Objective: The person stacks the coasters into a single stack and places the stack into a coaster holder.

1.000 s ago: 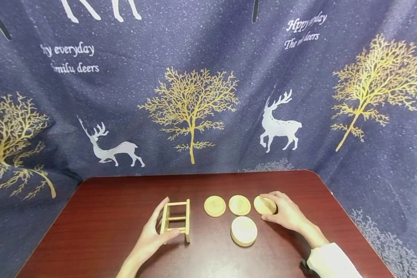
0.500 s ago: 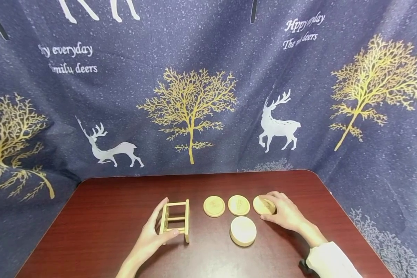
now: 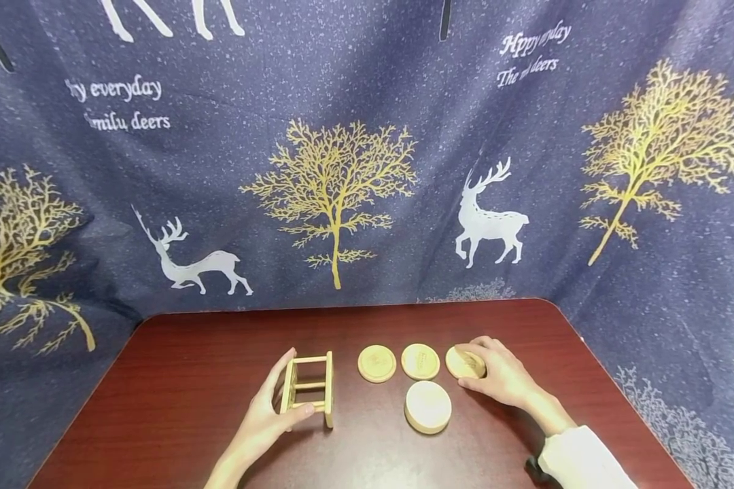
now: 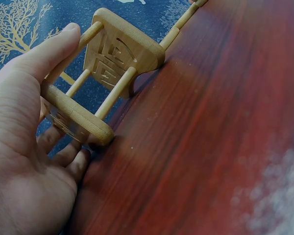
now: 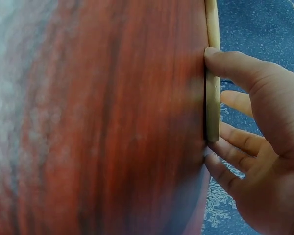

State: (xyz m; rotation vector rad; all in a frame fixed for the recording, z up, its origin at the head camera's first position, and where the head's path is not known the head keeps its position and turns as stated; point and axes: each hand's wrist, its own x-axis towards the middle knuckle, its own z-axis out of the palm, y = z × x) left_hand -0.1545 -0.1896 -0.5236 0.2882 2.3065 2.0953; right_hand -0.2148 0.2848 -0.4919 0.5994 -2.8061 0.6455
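Note:
A small wooden rack (image 3: 329, 390) with carved side panels and thin rods stands on the table. My left hand (image 3: 261, 418) grips its left side, and the left wrist view shows the thumb along a rod of the rack (image 4: 137, 46) and fingers behind the near panel. My right hand (image 3: 504, 373) holds the edges of the rightmost round wooden disc (image 3: 461, 362), which lies flat. In the right wrist view the thumb touches the edge of that disc (image 5: 213, 107), with fingers on its other side.
Two more flat discs, one in the middle (image 3: 421, 361) and one at the left (image 3: 377, 363), lie in a row beside the held one. A thicker round piece or stack (image 3: 428, 407) sits nearer the front. A patterned blue cloth (image 3: 355, 81) hangs behind the brown table (image 3: 189, 380).

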